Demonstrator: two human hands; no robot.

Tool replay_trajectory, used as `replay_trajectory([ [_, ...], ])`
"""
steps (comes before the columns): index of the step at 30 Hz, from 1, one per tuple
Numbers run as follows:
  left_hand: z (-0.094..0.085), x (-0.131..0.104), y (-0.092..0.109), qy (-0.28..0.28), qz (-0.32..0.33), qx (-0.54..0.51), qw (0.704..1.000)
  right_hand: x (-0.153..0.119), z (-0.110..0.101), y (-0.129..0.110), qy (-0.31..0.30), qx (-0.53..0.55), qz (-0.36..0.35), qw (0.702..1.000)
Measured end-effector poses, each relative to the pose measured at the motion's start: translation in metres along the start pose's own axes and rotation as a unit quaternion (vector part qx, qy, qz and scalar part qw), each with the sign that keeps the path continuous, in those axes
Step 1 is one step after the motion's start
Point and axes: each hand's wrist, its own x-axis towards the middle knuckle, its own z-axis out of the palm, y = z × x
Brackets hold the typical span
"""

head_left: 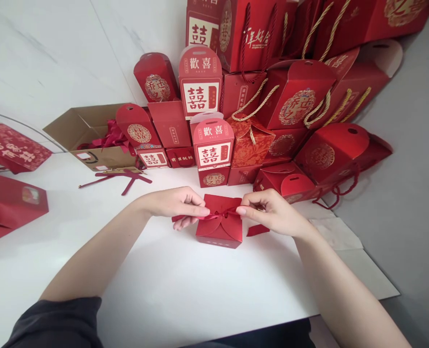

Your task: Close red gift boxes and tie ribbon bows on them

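A small red gift box (pixel 220 232) with curved, interlocking top flaps sits on the white table in front of me. Across its top runs a red ribbon (pixel 222 213), crossed or knotted at the middle. My left hand (pixel 180 205) pinches the ribbon at the box's left side between thumb and index finger. At the right side my right hand (pixel 267 210) pinches the other part of it, thumb against fingers. Ribbon ends hang beyond both hands; one loose tail (pixel 258 230) lies under my right hand.
Stacked red gift boxes (pixel 214 150) stand just behind, with rope-handled ones (pixel 290 96) at the right. An open cardboard box (pixel 87 123) holds red ribbons at the back left; ribbon strips (pixel 130 180) lie before it. A red box (pixel 11 205) is at the far left.
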Motion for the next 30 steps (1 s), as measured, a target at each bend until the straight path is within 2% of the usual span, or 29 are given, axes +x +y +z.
replay_trajectory([
  [4,-0.006,0.002,-0.004,0.023,0.046,0.043,0.998,0.003,-0.001,0.005,0.003,0.073,0.025,0.997],
  [9,-0.02,-0.001,-0.009,-0.053,0.082,0.102,0.99,0.003,-0.005,0.012,-0.061,0.043,0.03,0.997],
  [16,-0.036,-0.003,-0.024,-0.111,0.064,0.119,0.985,0.005,-0.004,0.017,-0.082,0.061,0.035,0.994],
  [18,-0.038,-0.005,-0.025,-0.121,0.085,0.122,0.982,0.006,-0.004,0.017,-0.084,0.065,0.036,0.994],
  [20,-0.036,-0.007,-0.022,-0.102,0.126,0.106,0.981,0.005,-0.005,0.017,-0.087,0.066,0.037,0.993],
  [22,-0.031,-0.006,-0.017,-0.049,0.179,0.088,0.979,0.005,-0.005,0.016,-0.085,0.063,0.038,0.994],
  [25,-0.024,0.0,-0.011,0.019,0.285,0.077,0.955,0.006,-0.004,0.016,-0.081,0.049,0.041,0.995],
  [27,-0.019,0.007,-0.011,0.025,0.341,0.056,0.938,0.007,-0.003,0.015,-0.08,0.04,0.043,0.995],
  [30,-0.013,0.016,-0.013,0.012,0.343,0.013,0.939,0.007,-0.002,0.015,-0.078,0.037,0.042,0.995],
])
